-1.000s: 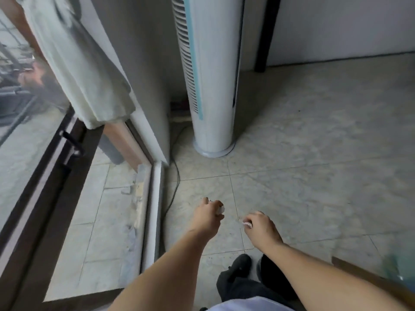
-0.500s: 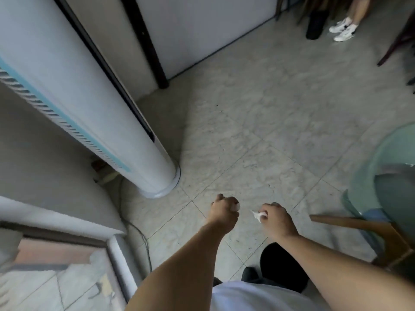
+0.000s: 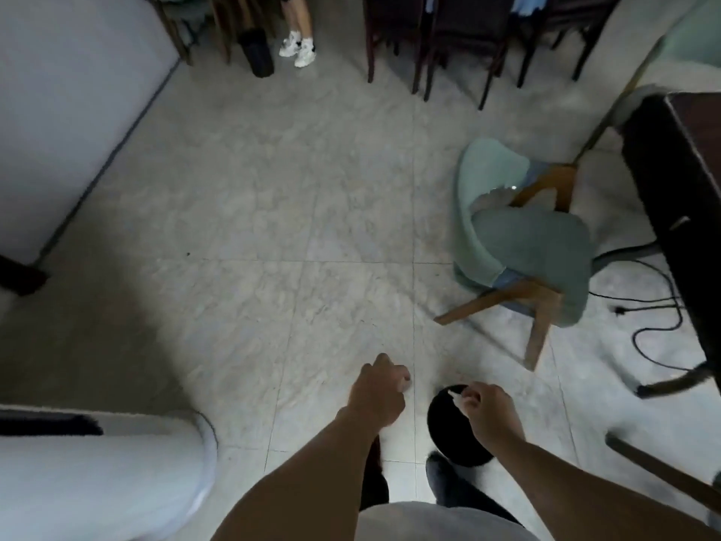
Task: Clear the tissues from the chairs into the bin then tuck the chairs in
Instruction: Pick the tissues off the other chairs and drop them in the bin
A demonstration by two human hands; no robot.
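Both arms reach forward over the tiled floor; the left hand is balled into a fist, fingers curled tight, with a small pale bit showing at the knuckles — whether that is tissue I cannot tell; the right hand pinches a scrap of white tissue between fingertips and thumb, and holds it just above a round black shape low on the floor, too dark to name. To the right stands a green chair on wooden legs, turned at an angle and pulled away from the dark worktop at the right edge; a black cable loops on the floor between them. Far across the room a row of dark chairs stands together — beside them, a person's legs in white shoes. A white cylinder fills the lower left corner.
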